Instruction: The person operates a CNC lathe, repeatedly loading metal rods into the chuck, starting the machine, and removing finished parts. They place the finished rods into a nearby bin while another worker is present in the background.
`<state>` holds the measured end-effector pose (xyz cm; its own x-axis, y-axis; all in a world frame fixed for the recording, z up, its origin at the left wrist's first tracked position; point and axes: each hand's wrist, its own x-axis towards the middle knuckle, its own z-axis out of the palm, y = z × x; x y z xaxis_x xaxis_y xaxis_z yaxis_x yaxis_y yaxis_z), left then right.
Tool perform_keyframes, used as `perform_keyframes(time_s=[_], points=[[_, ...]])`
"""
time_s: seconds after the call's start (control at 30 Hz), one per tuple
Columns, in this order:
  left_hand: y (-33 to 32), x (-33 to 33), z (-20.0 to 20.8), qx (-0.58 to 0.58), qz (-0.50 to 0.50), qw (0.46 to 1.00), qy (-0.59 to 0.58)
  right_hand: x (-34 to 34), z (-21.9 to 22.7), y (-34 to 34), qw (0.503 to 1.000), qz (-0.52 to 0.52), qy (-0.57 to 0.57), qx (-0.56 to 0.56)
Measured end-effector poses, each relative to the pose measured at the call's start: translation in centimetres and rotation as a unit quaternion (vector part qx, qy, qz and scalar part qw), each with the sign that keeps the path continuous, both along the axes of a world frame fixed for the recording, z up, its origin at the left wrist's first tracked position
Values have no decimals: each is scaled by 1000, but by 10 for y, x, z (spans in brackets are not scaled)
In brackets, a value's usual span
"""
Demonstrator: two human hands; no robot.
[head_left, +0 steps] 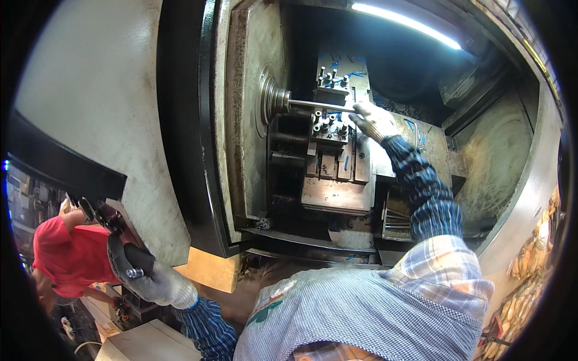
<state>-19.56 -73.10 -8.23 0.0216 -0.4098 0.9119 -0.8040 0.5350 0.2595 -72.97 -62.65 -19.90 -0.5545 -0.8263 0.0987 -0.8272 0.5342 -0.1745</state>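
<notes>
In a grey-and-white work glove, my right hand (374, 120) is closed round the right end of a thin metal rod (319, 105). The rod's left end sits in the lathe's spindle collet (277, 101), and it runs level between two tool blocks, the far one (332, 81) and the near one (328, 129). My left hand (159, 283), in a grey glove with dark fingers, is at the lower left beside the edge of the control panel (123, 219). A short shiny metal cylinder (135, 272) shows against its fingers. The fingertips are partly hidden.
The tool slide (337, 195) and machine bed carry blue curled chips (411, 125). A bright tube light (406, 25) hangs overhead. The machine's door (180, 120) stands left of the opening. A person in a red shirt (75, 249) is at the far left. Brownish wrapped bundles (533, 265) lie right.
</notes>
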Motion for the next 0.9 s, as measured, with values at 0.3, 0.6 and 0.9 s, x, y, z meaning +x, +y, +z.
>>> perform_keyframes(time_s=[0.3,0.6,0.9], points=[[-6,-1,0,-9,-35,999,-2,115,-34,103,945,-207,-86,-236],[68,-2,7,209,-326,895,221,204,-22,155,925,-159,-73,-338],[81,-41,-7,436,-723,505,177,316,29,196,911,-25,-161,-379]])
